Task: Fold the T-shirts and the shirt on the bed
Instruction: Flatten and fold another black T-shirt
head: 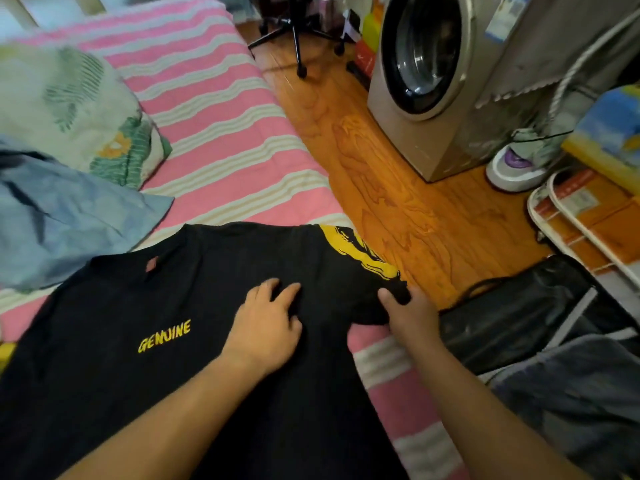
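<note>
A black T-shirt [145, 341] with yellow "GENUINE" lettering lies spread face up on the pink striped bed [214, 109]. Its right sleeve carries a yellow print and hangs at the bed's edge. My left hand [266, 330] rests flat on the shirt near the shoulder, fingers spread. My right hand [408, 313] pinches the hem of that right sleeve between thumb and fingers. A crumpled light-blue shirt [69, 216] lies on the bed to the left, beyond the T-shirt's collar.
A leaf-patterned pillow [69, 109] sits at the back left. Right of the bed is a wooden floor [388, 188] with a washing machine [429, 74], an office chair base [298, 32], a black bag [519, 313], a white rack [571, 233] and boxes.
</note>
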Demonstrator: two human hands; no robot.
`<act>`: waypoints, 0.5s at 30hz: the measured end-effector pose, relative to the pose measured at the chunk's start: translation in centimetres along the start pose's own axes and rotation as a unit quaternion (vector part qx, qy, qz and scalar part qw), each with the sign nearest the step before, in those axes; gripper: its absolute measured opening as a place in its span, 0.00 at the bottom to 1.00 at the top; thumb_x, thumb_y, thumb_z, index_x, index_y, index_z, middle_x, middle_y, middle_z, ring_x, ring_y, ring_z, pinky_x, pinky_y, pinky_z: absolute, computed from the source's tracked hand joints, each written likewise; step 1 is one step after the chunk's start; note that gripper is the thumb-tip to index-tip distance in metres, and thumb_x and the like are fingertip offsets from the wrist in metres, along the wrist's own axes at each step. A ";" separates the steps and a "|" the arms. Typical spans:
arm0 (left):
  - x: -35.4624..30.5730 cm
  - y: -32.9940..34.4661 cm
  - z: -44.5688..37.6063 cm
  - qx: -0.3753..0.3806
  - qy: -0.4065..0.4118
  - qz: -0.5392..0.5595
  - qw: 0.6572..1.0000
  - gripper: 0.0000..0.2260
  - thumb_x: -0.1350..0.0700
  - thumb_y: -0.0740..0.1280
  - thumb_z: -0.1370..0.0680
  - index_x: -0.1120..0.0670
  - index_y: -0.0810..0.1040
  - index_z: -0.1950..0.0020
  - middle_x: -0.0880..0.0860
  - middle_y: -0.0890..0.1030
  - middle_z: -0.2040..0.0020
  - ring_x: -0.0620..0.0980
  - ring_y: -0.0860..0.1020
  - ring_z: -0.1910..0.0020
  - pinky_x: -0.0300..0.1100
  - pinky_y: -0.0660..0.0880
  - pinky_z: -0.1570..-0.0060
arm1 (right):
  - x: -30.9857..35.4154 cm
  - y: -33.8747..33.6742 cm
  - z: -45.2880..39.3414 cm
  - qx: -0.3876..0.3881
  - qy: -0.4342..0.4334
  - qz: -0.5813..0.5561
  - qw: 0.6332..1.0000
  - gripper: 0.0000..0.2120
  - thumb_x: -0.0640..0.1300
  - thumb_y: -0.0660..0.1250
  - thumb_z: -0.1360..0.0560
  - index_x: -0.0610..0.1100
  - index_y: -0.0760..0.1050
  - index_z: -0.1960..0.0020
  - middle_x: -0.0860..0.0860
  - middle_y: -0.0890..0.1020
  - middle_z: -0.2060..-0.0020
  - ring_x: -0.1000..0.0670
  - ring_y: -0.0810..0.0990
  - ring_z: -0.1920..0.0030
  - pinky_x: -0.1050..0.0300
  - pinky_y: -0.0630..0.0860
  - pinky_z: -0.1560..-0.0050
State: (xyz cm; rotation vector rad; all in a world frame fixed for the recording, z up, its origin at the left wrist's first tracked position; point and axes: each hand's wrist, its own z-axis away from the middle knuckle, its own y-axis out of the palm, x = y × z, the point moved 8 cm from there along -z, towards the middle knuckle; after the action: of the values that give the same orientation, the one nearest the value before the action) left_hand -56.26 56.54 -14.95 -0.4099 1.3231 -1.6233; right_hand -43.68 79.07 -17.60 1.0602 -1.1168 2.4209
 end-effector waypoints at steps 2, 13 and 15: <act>-1.3 2.9 5.4 0.036 0.006 0.030 0.999 0.32 0.48 0.63 0.19 0.41 0.53 0.18 0.53 0.54 0.18 0.54 0.54 0.20 0.47 0.56 0.21 | 0.2 -0.8 0.4 -0.025 0.007 -0.071 0.997 0.06 0.48 0.71 0.23 0.46 0.80 0.50 0.51 0.84 0.53 0.45 0.82 0.47 0.45 0.77 0.40; -2.7 8.3 7.7 0.232 -0.085 0.156 0.956 0.06 0.46 0.66 0.20 0.36 0.81 0.47 0.42 0.29 0.20 0.58 0.26 0.23 0.66 0.36 0.25 | -3.1 -1.8 -1.4 0.098 0.224 -0.234 0.941 0.17 0.35 0.67 0.22 0.43 0.75 0.34 0.43 0.79 0.41 0.44 0.80 0.42 0.52 0.80 0.46; -2.3 8.4 7.9 0.251 -0.089 0.141 0.953 0.07 0.45 0.66 0.20 0.41 0.84 0.50 0.41 0.28 0.21 0.57 0.26 0.23 0.65 0.36 0.24 | -2.4 -1.3 -1.1 0.146 0.234 -0.245 0.930 0.13 0.42 0.70 0.22 0.42 0.77 0.39 0.43 0.83 0.46 0.45 0.82 0.45 0.51 0.79 0.40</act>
State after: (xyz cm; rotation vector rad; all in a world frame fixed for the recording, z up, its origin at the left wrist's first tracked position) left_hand -45.41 54.49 -18.90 -0.0494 0.7533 -1.5667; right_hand -41.87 80.86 -19.10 0.6655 -0.2956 2.2755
